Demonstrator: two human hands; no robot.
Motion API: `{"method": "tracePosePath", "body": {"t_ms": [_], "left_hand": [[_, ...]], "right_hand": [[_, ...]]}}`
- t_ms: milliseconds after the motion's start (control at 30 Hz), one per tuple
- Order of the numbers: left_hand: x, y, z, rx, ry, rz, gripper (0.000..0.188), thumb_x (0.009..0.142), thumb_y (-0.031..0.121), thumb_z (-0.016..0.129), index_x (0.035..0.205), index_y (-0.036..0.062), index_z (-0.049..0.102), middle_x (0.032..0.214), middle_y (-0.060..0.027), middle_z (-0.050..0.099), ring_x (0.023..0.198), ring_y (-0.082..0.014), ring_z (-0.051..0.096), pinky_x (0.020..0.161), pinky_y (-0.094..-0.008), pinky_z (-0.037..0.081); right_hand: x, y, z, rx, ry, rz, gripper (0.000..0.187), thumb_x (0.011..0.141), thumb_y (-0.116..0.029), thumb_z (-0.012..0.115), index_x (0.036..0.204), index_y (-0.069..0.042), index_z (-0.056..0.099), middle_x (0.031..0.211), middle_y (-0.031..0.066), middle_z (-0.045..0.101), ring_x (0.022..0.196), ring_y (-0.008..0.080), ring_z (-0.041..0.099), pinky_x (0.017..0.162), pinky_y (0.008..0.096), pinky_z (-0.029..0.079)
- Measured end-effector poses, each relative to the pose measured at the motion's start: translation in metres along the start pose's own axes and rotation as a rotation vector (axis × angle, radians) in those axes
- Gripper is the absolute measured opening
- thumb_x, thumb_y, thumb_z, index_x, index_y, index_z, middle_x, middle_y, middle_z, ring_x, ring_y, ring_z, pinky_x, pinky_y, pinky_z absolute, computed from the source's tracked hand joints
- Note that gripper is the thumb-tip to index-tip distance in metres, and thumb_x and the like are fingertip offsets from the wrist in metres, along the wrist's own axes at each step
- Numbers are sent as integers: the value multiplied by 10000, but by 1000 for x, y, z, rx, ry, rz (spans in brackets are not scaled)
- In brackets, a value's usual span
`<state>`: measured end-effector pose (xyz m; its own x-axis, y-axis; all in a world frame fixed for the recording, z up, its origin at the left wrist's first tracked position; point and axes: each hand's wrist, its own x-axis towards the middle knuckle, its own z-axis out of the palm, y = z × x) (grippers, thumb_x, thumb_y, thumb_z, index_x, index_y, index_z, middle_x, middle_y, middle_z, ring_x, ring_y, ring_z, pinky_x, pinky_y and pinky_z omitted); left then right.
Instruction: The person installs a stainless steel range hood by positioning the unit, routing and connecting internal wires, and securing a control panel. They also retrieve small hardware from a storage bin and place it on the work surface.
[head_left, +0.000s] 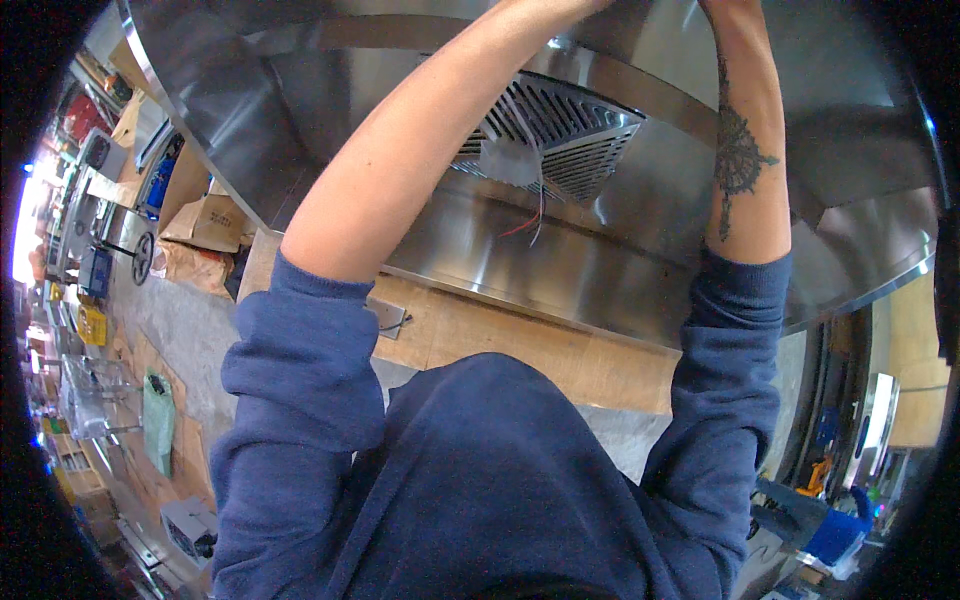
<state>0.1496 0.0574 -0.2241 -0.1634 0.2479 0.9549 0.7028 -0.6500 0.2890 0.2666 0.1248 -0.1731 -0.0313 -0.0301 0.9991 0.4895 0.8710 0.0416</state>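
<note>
Both my bare forearms stretch up and forward across a large, shiny stainless-steel housing (620, 275). The left forearm (420, 140) slants to the top middle, and the right forearm (745, 150), which bears a dark tattoo, rises nearly straight. My hands pass beyond the top edge, so fingers and anything in them are hidden. Between the arms, slatted metal panels (590, 150) are set inside the housing, with a flat grey plate (510, 160) in front of them. Thin red and white wires (540, 210) hang loose below the plate.
Beneath the housing's edge lies a wooden board (520, 335) with a small metal plate and black cable (392, 320). Left stand a cardboard box (208, 222), a handwheel (143, 258), a green bag (158, 420) and a grey machine (188, 528). Blue material (835, 535) lies lower right.
</note>
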Motion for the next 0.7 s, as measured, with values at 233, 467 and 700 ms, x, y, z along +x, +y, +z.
{"method": "tracePosePath", "body": {"t_ms": [233,467,700], "left_hand": [[-1,37,6,-36,-135,-242,447,885,121,619,1308,8,532,1078,-360,673,1046,-547,635,859,-594,531],[-2,21,-3,4,-69,-137,517,879,124,630,1369,26,500,1101,-358,672,1063,-544,630,883,-605,531],[-12,8,0,-74,-10,-104,517,890,127,626,1373,1,493,1111,-347,678,1075,-539,630,889,-597,529]], "right_hand": [[4,36,-5,163,12,-11,355,882,-218,734,1108,54,699,1051,281,719,985,445,702,865,471,548],[6,32,14,74,85,-63,340,896,-247,740,1044,58,711,956,245,734,913,364,727,811,441,556],[-4,-10,-13,177,-167,149,292,907,-240,752,995,34,707,906,215,739,857,332,733,759,414,554]]}}
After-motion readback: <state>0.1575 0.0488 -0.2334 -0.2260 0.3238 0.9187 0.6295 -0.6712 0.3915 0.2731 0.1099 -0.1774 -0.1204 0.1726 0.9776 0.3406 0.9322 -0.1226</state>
